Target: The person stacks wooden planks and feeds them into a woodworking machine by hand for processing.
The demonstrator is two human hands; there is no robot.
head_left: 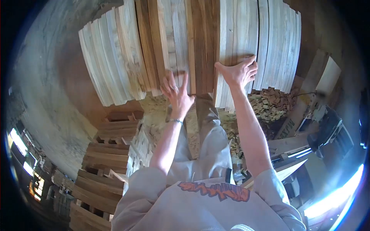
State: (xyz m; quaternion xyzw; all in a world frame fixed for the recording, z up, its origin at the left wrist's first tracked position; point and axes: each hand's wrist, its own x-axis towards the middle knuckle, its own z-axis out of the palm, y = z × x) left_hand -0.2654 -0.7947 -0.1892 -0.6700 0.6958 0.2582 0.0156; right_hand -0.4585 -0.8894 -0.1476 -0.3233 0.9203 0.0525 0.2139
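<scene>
In the head view, a wide row of wooden boards (pixel 202 42) fills the top of the frame, set side by side, pale towards both ends and with darker brown ones around the middle. The left hand (pixel 178 98) is at the lower edge of the row, just left of the frame's centre, its fingers apart and curled over pale boards. The right hand (pixel 237 75), right of centre, spans a group of pale boards (pixel 233 36); its thumb and fingers are wide apart, and I cannot tell whether they clamp the wood. The lower ends of this group reach further down the frame than those beside it. A bracelet (pixel 174 121) circles the left wrist. Below stand the person's legs in light trousers (pixel 216 142), with a printed shirt (pixel 192 210) at the bottom centre. Stacked wood (pixel 102 158) stands at lower left, a heap of small offcuts (pixel 273 106) lies right of centre, and a lettered plank (pixel 289 127) slants further right.
</scene>
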